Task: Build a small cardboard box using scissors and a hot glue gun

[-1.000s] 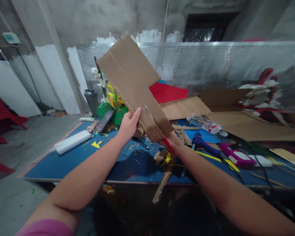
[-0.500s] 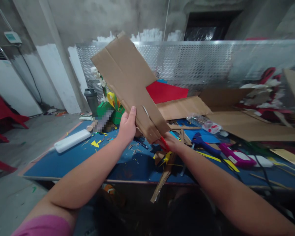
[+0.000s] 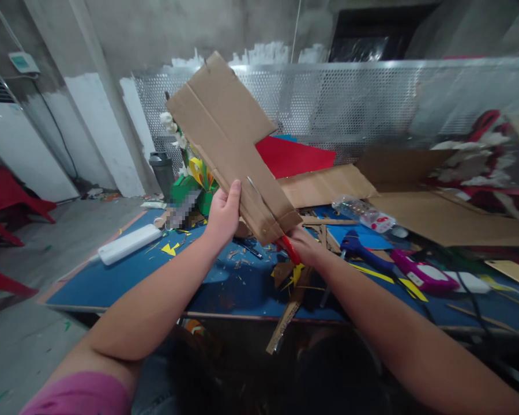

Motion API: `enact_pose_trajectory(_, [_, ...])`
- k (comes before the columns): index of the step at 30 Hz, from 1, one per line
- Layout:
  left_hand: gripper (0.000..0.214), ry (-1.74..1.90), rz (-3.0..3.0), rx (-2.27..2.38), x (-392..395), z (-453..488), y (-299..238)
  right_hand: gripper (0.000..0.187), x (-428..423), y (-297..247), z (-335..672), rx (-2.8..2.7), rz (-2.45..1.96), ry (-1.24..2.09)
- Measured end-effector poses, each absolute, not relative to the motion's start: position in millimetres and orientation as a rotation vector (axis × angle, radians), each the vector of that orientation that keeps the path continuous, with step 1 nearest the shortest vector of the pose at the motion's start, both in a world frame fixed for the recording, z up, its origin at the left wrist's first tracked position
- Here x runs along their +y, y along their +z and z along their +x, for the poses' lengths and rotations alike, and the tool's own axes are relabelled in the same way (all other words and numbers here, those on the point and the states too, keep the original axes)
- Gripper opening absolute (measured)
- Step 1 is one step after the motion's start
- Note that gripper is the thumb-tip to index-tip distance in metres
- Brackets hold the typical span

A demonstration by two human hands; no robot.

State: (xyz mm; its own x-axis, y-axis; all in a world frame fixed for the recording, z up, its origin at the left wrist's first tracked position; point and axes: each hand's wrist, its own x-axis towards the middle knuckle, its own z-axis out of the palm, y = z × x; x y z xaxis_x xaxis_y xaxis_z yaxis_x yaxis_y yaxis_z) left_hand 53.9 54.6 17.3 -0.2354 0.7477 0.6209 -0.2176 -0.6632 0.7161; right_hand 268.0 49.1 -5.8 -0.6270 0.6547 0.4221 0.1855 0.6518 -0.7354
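A brown piece of cardboard (image 3: 225,109) with a step cut out of its right side is held up, tilted, above the table. My left hand (image 3: 225,213) grips its lower left edge, thumb on the near face. My right hand (image 3: 305,245) is closed around red-handled scissors (image 3: 290,249) at the cardboard's lower end. One metal blade lies over the near face, along a slit running up from the bottom edge. The other blade is hidden behind the cardboard, and my right fingers are partly hidden too.
On the blue table (image 3: 125,282) lie a white power strip (image 3: 130,244), yellow paper scraps (image 3: 169,249), a blue glue gun (image 3: 363,253), a purple-and-white device (image 3: 421,271) and a plastic bottle (image 3: 363,213). Larger cardboard (image 3: 450,219) lies right; a metal mesh panel (image 3: 328,104) stands behind.
The view has shifted slightly. The cardboard stays held up at nearly the same tilt, and the scissors remain in my right hand along the slit, their red handle showing more.
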Motion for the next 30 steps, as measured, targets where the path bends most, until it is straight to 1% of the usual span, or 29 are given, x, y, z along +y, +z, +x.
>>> enact_pose_trajectory(6, [0.041,2.005,1.379,0.671,47,56,18,0.048,50,-14,272,-2.089,-0.687,1.002])
enact_pose_trajectory(10, [0.039,2.037,1.216,0.640,44,59,23,0.048,50,-17,269,-2.085,-0.662,1.003])
enact_pose_trajectory(13, [0.041,2.057,1.059,0.609,49,57,26,0.049,48,-12,263,-2.100,-0.633,1.074])
enact_pose_trajectory(15, [0.045,2.041,1.001,0.613,54,53,27,0.053,47,-11,260,-2.057,-0.589,1.168])
enact_pose_trajectory(18, [0.052,1.978,0.913,0.656,60,49,24,0.066,50,-13,257,-1.930,-0.580,1.262])
enact_pose_trajectory(21, [0.054,1.936,0.866,0.671,61,52,21,0.079,55,-19,257,-1.842,-0.588,1.213])
enact_pose_trajectory(23, [0.052,1.925,0.886,0.644,60,56,19,0.084,58,-22,257,-1.822,-0.569,1.160])
enact_pose_trajectory(30, [0.050,1.881,0.971,0.609,54,64,20,0.081,55,-15,254,-1.787,-0.475,1.129])
